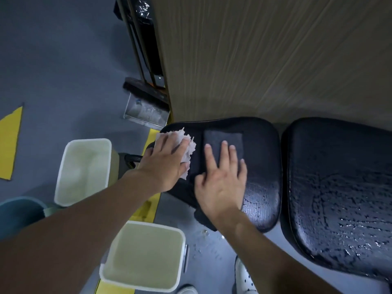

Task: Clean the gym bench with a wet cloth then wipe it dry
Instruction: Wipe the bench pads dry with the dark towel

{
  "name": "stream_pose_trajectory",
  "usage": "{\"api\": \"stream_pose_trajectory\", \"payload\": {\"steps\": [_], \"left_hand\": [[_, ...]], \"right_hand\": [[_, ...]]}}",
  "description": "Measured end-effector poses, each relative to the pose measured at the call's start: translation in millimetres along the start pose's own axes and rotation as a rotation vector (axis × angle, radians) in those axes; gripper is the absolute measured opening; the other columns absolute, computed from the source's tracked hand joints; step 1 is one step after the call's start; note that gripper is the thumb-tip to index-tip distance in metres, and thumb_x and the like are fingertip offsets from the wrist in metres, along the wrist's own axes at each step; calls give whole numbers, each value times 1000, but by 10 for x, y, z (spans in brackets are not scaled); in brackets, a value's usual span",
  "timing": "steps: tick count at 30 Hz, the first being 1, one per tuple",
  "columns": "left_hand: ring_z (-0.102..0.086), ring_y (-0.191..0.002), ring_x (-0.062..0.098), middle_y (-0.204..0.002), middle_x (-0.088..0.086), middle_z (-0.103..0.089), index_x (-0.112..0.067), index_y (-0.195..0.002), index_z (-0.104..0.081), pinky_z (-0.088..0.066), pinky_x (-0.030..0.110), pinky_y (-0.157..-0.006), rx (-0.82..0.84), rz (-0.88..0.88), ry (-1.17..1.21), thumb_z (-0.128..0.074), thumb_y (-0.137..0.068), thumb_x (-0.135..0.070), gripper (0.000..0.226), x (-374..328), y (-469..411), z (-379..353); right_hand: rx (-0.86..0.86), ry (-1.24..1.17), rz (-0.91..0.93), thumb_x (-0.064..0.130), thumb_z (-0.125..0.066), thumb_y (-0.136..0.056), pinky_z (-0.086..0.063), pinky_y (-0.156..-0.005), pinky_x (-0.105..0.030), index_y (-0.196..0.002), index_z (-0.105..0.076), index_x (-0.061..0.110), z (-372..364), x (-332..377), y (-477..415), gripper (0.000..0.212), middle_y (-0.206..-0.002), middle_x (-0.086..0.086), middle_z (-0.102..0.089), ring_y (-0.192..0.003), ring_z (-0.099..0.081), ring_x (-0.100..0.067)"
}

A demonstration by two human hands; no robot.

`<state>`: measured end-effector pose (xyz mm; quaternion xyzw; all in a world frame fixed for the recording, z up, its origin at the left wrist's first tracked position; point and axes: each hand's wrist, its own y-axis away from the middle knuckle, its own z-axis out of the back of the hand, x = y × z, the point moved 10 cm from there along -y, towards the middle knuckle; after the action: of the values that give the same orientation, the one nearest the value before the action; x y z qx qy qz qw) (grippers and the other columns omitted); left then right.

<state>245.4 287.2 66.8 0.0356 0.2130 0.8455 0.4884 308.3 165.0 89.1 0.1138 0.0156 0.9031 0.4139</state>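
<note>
The right hand (222, 187) lays its fingers (225, 152) spread and flat on the dark cloth (214, 135). The left hand (167, 160) presses straight, close-set fingers on the white cloth (189, 145) at the nine o'clock end of the gym bench (261, 162). Beaded water shines toward three o'clock, so I'd keep both palms flat and sweep overlapping strokes that way. No brand, label or writing is readable

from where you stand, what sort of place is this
Most likely a gym, mid-cleaning: a wet black padded bench, a grey floor with yellow markings, and tubs of water beside it.
</note>
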Motion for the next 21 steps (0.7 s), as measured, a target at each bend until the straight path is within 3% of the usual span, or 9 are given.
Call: {"api": "stream_pose_trajectory", "payload": {"steps": [6, 13, 17, 21], "left_hand": [[11, -148, 28, -160, 7, 10, -22, -156, 1, -13, 53, -117, 61, 34, -66, -30, -101, -42, 66, -74, 0, 30], [10, -149, 30, -162, 12, 9, -11, -154, 1, -9, 50, -119, -3, 23, -124, -33, -98, -49, 76, -275, 45, -3], [8, -149, 29, -162, 11, 7, -13, -155, -1, -12, 51, -118, -22, -2, -142, -32, -99, -49, 74, -268, 43, 5], [10, -149, 28, -162, 8, 8, -14, -155, -2, -9, 54, -118, -57, -6, -108, -29, -101, -42, 67, -242, 52, 2]], "right_hand": [[41, 99, 294, 37, -34, -83, -26, -117, -54, -153, -35, 29, -108, -122, 479, 71, -163, -13, -25, -150, -22, -29], [-105, -23, -97, 34, -41, -80, -25, -118, -53, -152, -39, 25, 155, -1128, 550, 72, -160, -15, -30, -148, -26, -30], [-129, -51, -306, 31, -43, -80, -22, -118, -55, -153, -36, 23, 159, -1137, 555, 74, -160, -17, -30, -148, -24, -32], [-46, 63, 43, 38, -36, -79, -24, -118, -55, -152, -38, 26, 105, -621, 390, 75, -161, -12, -30, -150, -24, -29]]}}
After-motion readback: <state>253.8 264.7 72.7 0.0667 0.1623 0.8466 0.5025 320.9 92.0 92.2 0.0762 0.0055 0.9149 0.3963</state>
